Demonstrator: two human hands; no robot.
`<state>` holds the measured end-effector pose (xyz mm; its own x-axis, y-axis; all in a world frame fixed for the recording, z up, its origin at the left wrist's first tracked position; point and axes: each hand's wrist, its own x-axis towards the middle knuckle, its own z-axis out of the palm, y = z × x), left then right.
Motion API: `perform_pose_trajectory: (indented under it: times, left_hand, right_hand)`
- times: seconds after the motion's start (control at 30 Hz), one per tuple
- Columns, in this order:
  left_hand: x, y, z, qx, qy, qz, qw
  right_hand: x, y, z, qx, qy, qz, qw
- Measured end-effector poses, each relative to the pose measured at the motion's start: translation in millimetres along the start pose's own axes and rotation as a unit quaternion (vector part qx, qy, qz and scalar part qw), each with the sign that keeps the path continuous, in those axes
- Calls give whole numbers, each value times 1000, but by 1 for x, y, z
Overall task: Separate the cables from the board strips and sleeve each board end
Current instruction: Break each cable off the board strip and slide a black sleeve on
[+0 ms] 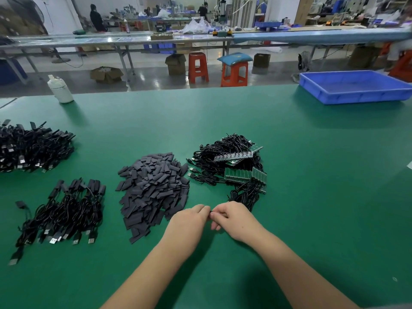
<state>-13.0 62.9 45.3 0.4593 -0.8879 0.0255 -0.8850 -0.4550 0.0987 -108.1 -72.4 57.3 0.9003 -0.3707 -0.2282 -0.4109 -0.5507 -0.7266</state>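
Landmark: the sleeve pile [153, 192], a heap of flat dark sleeves lying on the green table [312, 175]; all positions below are given relative to it.
Left hand [189, 221]: located just below and right of the sleeve pile, at its near right edge. The fingers are curled, and a small dark item [210, 212] is pinched at the fingertips; the item is mostly hidden, so its identity cannot be told.
Right hand [234, 219]: located right of the sleeve pile, just beside the left hand, fingertips meeting it. The fingers are curled and the same small dark item is pinched from the other side.
Board strips [240, 172]: green strips lying right of the sleeve pile, mixed into a tangle of black cables [223, 150]. Several strips are stacked at angles.
Cable run: a black cable bundle [245, 197] extends from the tangle toward the right hand; its end is hidden behind that hand.
Sleeved cable group [66, 210]: laid left of the sleeve pile, with dark sleeved ends pointing away and metal plugs toward the near edge.
Large cable heap [33, 148]: located far left of and beyond the sleeve pile.
White bottle [60, 89]: stands at the far table edge, left of and well beyond the sleeve pile.
Blue tray [356, 86]: rests far right of and well beyond the sleeve pile, at the far edge.
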Motion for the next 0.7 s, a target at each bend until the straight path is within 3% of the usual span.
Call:
perform_pose_trajectory:
  times: [0.7]
  left_hand:
    - [1,-5,-4,17,11,29,999]
  right_hand:
    - [-3,1,0,31,5,-7,999]
